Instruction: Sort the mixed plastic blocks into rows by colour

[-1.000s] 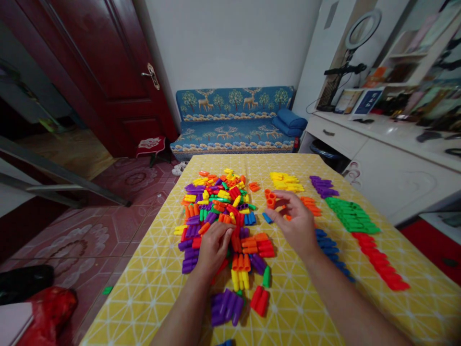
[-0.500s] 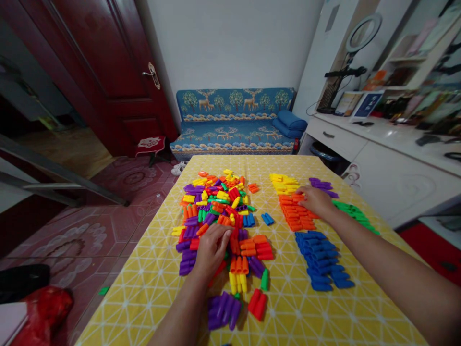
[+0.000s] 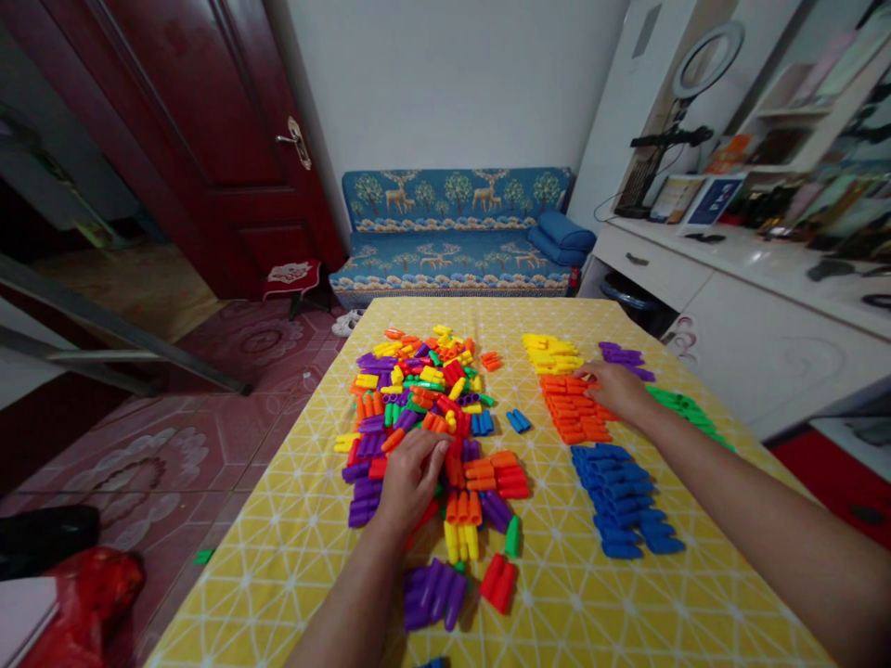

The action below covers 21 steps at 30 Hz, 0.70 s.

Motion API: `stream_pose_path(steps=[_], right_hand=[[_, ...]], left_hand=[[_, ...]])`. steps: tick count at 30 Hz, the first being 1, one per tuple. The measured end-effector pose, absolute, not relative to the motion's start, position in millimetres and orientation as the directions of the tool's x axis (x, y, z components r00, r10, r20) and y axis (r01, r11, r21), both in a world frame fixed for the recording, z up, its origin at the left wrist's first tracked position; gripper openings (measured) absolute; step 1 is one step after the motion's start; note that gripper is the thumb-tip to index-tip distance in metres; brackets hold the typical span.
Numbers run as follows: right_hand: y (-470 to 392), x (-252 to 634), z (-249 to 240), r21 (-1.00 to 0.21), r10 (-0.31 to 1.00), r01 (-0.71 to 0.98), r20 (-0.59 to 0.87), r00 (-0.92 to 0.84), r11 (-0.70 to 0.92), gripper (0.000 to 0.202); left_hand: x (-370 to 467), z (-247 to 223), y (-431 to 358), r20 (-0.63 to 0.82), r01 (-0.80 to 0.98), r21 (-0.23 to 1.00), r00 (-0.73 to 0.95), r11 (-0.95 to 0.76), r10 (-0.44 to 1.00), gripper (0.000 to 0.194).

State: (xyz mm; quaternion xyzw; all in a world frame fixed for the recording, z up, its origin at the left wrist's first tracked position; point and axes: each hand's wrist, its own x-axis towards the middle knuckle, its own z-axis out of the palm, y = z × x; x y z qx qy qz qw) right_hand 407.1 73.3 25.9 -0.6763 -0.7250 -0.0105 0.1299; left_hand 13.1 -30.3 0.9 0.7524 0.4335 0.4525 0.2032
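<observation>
Our right hand (image 3: 616, 390) had its fingertips at the end of the orange rows (image 3: 571, 408), towards the table's (image 3: 501, 325) right edge; we could not tell whether it gripped a piece or had let go. Our left hand (image 3: 410, 473) lay half curled on the mixed pile (image 3: 424, 371), along the table's left edge, its grasp hidden from us.

To place a piece neatly there, we judged it best to keep it low, square it against its neighbour and open the fingers gently, since a dragged knuckle could have skewed the row or nudged the yellow rows (image 3: 549, 353) just beyond. The blue rows (image 3: 613, 492) lay nearer us, beside the forearm, so a low wrist risked brushing them.

A second earlier, our right hand had been out between pile and rows, with orange pieces at its fingers; now it was over at the orange rows, and our forearm hid the red row. Since the half-second-old view, little had changed; our left hand had stayed put.
</observation>
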Motion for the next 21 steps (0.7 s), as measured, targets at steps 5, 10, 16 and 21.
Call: stream_pose_path(steps=[5, 10, 16, 21], right_hand=[[59, 371, 43, -0.291, 0.946, 0.938, 0.31, -0.094, 0.188, 0.027], [18, 284, 46, -0.597, 0.907, 0.7, 0.377, -0.185, 0.391, 0.025], [-17, 194, 21, -0.761, 0.914, 0.511, 0.377, -0.154, 0.4, 0.043], [-23, 160, 1, -0.828, 0.92, 0.414, 0.385, -0.071, 0.379, 0.054]], left_hand=[[14, 2, -31, 0.51, 0.474, 0.696, 0.202, -0.539, 0.836, 0.023], [15, 2, -31, 0.55, 0.516, 0.672, 0.134, -0.531, 0.825, 0.02], [14, -1, -28, 0.627, 0.591, 0.619, 0.024, -0.517, 0.779, 0.019], [12, -3, -25, 0.564, 0.722, 0.554, 0.041, -0.415, 0.824, 0.044]])
